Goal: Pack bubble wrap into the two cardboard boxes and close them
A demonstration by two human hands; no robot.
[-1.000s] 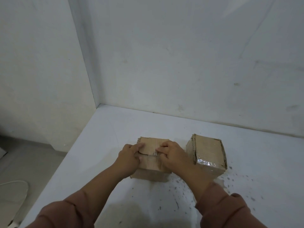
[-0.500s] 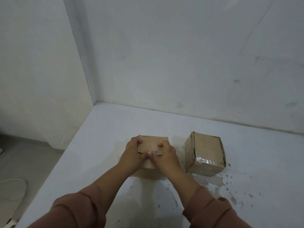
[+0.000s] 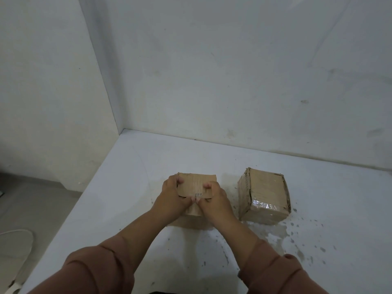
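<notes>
Left hand (image 3: 172, 198) and right hand (image 3: 216, 200) clasp the cardboard box (image 3: 197, 183) between them.

Both hands are wrapped over the left box (image 3: 197, 183) here: the left hand (image 3: 171, 198) and right hand (image 3: 216, 200) cover its front face and both side walls, so only the top flap shows. Between the thumbs sits a shiny scrap (image 3: 198, 196), perhaps tape, too small to tell. Either box's inside is hidden; the right box (image 3: 265, 192) is sealed. The left sleeve (image 3: 95, 270) and right sleeve (image 3: 273, 274) run off the bottom edge, and a white object (image 3: 21, 245) is cut by the left edge.
</notes>
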